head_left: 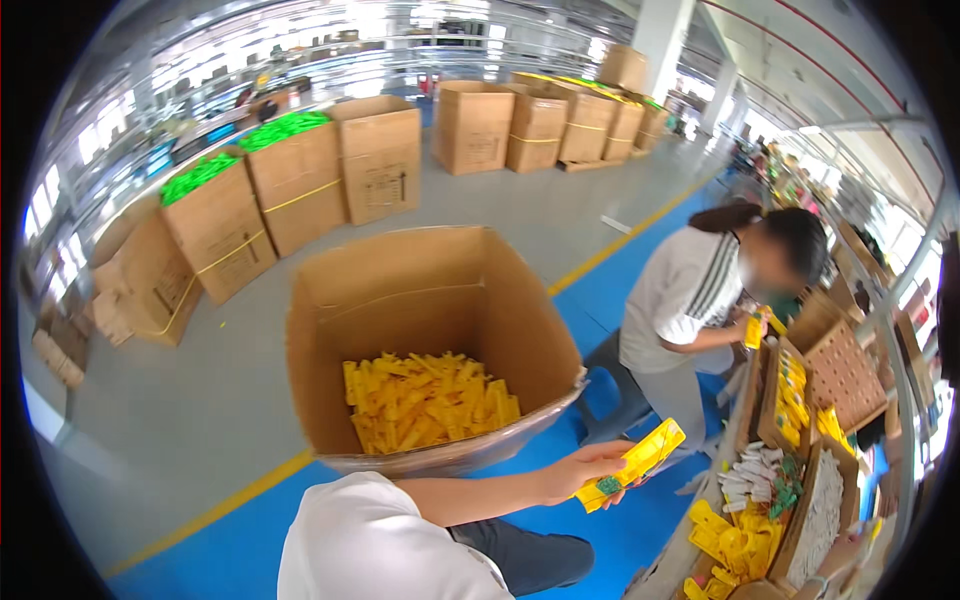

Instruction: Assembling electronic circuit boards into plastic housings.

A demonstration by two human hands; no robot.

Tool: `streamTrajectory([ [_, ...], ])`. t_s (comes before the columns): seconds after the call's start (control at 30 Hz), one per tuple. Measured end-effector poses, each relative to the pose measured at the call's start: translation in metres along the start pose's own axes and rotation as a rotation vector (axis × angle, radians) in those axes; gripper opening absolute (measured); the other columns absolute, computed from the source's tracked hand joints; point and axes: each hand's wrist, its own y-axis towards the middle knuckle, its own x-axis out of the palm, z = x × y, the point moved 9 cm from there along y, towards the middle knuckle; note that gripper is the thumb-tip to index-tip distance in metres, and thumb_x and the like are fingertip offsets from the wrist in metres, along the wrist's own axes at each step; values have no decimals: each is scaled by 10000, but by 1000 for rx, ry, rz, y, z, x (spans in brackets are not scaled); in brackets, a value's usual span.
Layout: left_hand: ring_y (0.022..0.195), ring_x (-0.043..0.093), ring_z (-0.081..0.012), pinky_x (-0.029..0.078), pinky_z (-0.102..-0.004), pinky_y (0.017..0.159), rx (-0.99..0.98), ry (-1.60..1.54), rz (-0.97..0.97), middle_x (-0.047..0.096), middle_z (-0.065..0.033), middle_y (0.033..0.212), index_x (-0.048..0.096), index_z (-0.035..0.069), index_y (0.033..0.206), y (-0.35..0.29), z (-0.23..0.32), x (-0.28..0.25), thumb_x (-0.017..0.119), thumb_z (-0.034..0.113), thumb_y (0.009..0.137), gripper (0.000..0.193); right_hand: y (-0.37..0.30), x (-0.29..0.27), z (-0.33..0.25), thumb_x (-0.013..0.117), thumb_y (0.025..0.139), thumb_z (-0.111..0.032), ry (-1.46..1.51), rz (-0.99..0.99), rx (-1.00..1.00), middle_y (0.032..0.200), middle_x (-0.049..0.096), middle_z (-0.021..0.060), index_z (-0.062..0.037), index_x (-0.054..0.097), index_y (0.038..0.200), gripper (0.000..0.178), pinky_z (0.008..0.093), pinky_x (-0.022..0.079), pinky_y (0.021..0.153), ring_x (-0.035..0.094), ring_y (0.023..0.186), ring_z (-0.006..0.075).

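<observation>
My left hand (585, 472) is closed around a long yellow plastic housing (650, 452), thumb above and fingers beneath. A small green circuit board (608, 485) shows at the housing's end near my fingers. My left arm reaches rightward from a white sleeve, in front of a large open cardboard box (400, 272). Inside that box lies a heap of similar yellow plastic pieces (430, 400). My right hand is not visible. To the right of the held housing, yellow plastic parts (738, 540) are piled on the workbench.
A co-worker (680, 290) sits at the bench, holding a yellow part. White pieces (752, 477), green boards (785, 487) and a bin of thin white pieces (820, 520) are on the bench. Several tall cartons (380, 165) stand behind, some with green parts (285, 130).
</observation>
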Motion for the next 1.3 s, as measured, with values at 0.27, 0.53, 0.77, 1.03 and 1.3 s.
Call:
streamTrajectory([
  [0.27, 722, 586, -146, 507, -293, 639, 157, -154, 120, 593, -98, 1022, 472, 66, 1192, -45, 80, 0, 481, 457, 949, 460, -82, -96, -172, 501, 960, -208, 921, 163, -474, 1382, 478, 127, -12, 396, 1400, 494, 322, 467, 982, 559, 1166, 269],
  [0.53, 663, 517, -163, 432, -283, 509, 385, -144, 42, 537, -76, 975, 454, 109, 1214, -55, 130, 38, 442, 372, 987, 347, -373, -171, -398, 594, 876, 36, 1423, -75, -390, 959, 638, 74, 81, 571, 1191, 319, 255, 528, 747, 620, 793, 137],
  [0.77, 561, 552, -144, 411, -253, 434, 185, -40, -80, 574, -81, 900, 422, 150, 1328, -40, 79, 106, 443, 356, 995, 392, -473, -162, -380, 611, 815, 125, 1543, -373, -292, 870, 650, 88, 82, 597, 1161, 349, 263, 550, 708, 642, 746, 146],
  [1.03, 675, 591, -99, 460, -230, 516, 163, 14, -22, 612, -73, 898, 406, 92, 1366, -26, 41, 145, 495, 293, 985, 440, -479, -158, -349, 623, 828, 105, 1600, -324, -248, 935, 680, 166, 92, 595, 1112, 286, 291, 575, 704, 675, 784, 201],
  [1.3, 697, 603, -94, 455, -202, 483, 164, 185, -132, 639, -92, 959, 401, 73, 1391, -20, 16, 172, 455, 295, 998, 454, -475, -172, -315, 632, 817, 113, 1496, -139, -150, 906, 674, 166, 110, 600, 1076, 261, 275, 579, 666, 670, 755, 184],
])
